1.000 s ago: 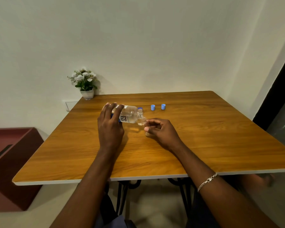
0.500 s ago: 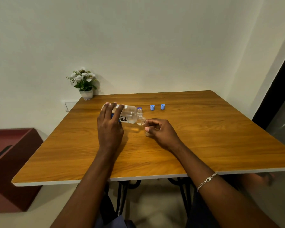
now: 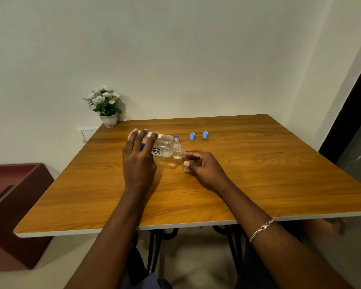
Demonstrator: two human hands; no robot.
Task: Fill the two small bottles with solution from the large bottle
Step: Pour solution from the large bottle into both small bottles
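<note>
My left hand (image 3: 139,161) grips the large clear bottle (image 3: 164,147), tipped on its side with its open neck pointing right and down. The neck meets the mouth of a small clear bottle (image 3: 181,154) that my right hand (image 3: 204,168) pinches between thumb and fingers above the wooden table (image 3: 258,180). Most of that small bottle is hidden by my fingers. A dark blue cap (image 3: 176,138) shows just behind the large bottle's neck; I cannot tell what it sits on. Two light blue caps (image 3: 192,136) (image 3: 205,134) stand further back on the table.
A small potted plant with white flowers (image 3: 105,107) stands at the table's back left corner against the wall. A dark red cabinet (image 3: 15,205) sits on the floor to the left. A dark door frame (image 3: 350,113) runs along the right.
None of the objects has visibly shifted; both hands hold the same pouring pose, with only a slight drift of the camera view.
</note>
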